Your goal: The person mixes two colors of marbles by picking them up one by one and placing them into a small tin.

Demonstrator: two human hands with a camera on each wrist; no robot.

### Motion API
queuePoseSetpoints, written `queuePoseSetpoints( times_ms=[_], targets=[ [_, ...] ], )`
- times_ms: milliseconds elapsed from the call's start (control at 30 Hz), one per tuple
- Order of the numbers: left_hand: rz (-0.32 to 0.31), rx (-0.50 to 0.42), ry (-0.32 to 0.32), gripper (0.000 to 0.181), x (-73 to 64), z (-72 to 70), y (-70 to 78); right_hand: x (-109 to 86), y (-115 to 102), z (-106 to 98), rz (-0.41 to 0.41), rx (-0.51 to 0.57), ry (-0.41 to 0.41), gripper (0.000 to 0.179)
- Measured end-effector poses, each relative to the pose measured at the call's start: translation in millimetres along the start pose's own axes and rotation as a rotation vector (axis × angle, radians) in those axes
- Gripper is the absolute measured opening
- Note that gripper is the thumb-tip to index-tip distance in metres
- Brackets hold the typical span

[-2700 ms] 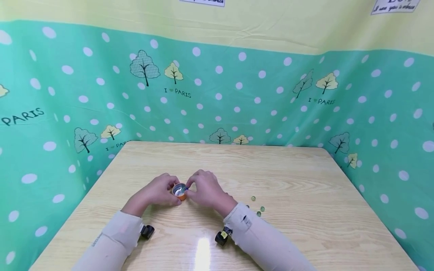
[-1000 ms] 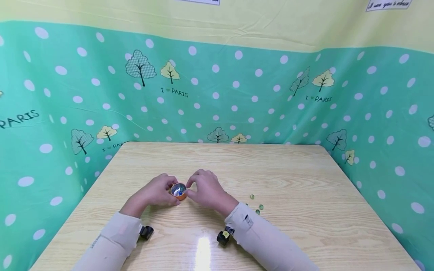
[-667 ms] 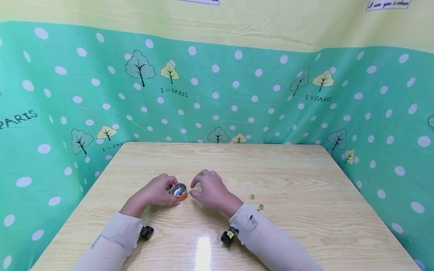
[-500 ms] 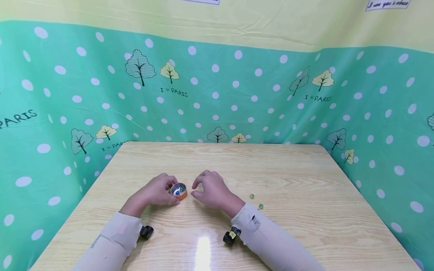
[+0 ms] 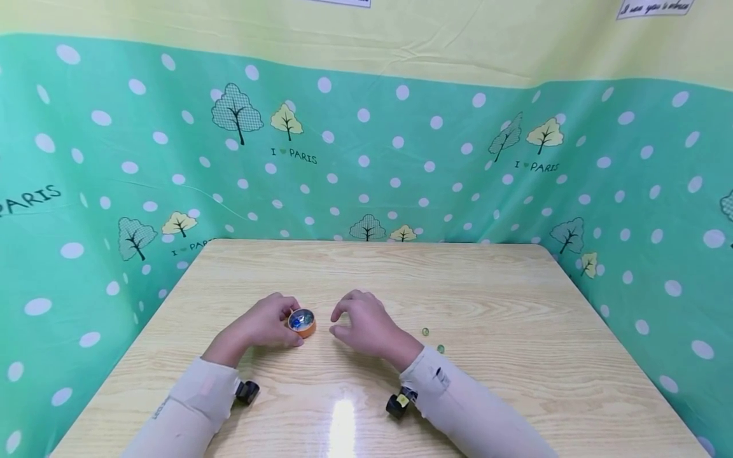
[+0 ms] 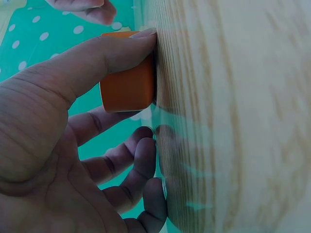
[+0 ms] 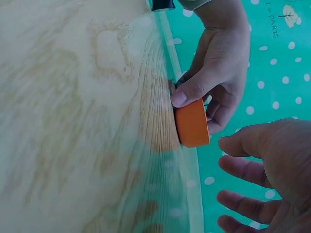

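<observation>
At the near side of the surface (image 5: 487, 286), two pale sleeves (image 5: 186, 404) come in from left and right, a black device (image 5: 247, 392) under the left wrist, another black device (image 5: 397, 406) under the right. A bright strip of glare (image 5: 342, 426) lies on the wood grain between them.

Beyond the cuffs, the hands. Left hand (image 5: 265, 324): thumb on the near wall of a small orange cup (image 5: 307, 331), index finger round the far side, so the cup is gripped between them. The left wrist view shows the other fingers bent loosely, tips close to the surface.

Cup upright, base on the surface, left of centre, mouth up. Inside, a blue piece (image 5: 297, 322) and some clear or greenish bits, too small to count.

Right hand (image 5: 366, 324) just to the right of the cup, apart from it. Thumb and index fingers parted, a plain gap between; in the right wrist view the fingers lie relaxed and spread.

Right of that hand, two green beads (image 5: 425, 331) on the surface, near each other, one slightly farther off.

Past the far edge, a green curtain (image 5: 366, 184) with white dots, printed trees and "PARIS" lettering; yellow band above.
</observation>
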State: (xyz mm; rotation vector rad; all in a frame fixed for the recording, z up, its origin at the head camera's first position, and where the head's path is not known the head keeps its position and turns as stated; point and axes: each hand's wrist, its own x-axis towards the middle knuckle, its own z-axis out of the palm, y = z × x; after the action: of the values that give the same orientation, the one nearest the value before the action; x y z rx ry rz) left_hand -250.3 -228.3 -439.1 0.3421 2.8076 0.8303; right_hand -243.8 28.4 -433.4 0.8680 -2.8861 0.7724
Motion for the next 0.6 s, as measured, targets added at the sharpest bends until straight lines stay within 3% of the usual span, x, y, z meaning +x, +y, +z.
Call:
queuePoseSetpoints(
  times_ms=[333,600],
  targets=[
    [-0.018,0.002,-0.004,0.048,0.2,1.7,2.8,-9.9,13,-6,-0.009,0.006,-0.012,0.020],
    [-0.002,-0.014,0.001,0.047,0.1,2.2,1.0,-17.6,32,-16,0.040,0.075,0.000,0.021]
  ],
)
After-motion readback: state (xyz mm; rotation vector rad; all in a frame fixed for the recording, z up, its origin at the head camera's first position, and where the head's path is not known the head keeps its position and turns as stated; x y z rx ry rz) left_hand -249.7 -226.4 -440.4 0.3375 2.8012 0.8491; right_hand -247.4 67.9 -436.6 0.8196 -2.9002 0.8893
